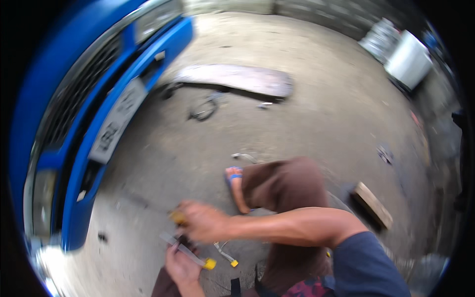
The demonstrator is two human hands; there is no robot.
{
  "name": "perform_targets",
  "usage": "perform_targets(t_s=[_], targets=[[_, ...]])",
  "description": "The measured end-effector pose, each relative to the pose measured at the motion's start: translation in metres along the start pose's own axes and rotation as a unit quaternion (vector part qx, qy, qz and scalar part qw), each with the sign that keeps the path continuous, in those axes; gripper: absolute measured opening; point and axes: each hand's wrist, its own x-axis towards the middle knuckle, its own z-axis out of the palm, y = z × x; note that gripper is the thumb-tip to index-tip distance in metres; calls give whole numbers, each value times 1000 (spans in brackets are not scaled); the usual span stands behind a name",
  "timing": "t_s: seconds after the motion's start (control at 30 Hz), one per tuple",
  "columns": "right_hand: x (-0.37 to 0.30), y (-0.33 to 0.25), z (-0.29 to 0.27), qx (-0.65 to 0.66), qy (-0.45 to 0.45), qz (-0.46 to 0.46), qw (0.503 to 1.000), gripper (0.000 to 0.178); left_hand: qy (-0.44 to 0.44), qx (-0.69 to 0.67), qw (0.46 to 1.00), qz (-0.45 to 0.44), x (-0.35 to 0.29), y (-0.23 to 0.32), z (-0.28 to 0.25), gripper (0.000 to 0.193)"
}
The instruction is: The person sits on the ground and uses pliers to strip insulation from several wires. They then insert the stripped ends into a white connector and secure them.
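Observation:
My right hand point(203, 222) is closed around a small yellow-orange piece point(177, 217), blurred by motion. Just below it, my left hand point(182, 267) grips a pale, see-through strip with a yellow end point(210, 264). Between the two hands is a dark part point(184, 241), too smeared to name; which hand bears it I cannot tell. Close by on the ground to the right, a thin whitish piece with a yellow end point(234, 263) lies loose.
A blue vehicle's front bumper point(81, 193) stands at the left. Farther off are a long padded board point(237, 79), a dark coil point(204, 110) and a silvery piece point(243, 157). A wooden block point(372, 205) lies at right; a white container point(408, 59) stands by the wall.

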Motion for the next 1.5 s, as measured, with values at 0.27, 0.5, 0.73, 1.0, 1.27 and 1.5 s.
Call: perform_targets(t_s=[0.27, 0.5, 0.73, 1.0, 1.27, 1.5], targets=[[49, -91, 71, -50, 118, -153, 980, 17, 38, 164, 953, 250, -14, 16, -32, 45], [82, -143, 90, -10, 71, -250, 965, 15, 6, 366, 869, 333, -76, 140, -16, 37], [55, -147, 98, 107, -26, -206, 972, 36, 95, 535, 707, 453, -105, 136, -20, 30], [17, -108, 23, -261, 48, -267, 926, 39, 61, 369, 834, 405, -74, 106, 9, 25], [-2, -69, -10, -367, 27, -257, 894, 42, 22, 264, 883, 388, -40, 49, 31, 15], [-5, -68, 4, -412, 12, -279, 867, 35, 4, 257, 888, 381, -50, 41, 4, 12]])
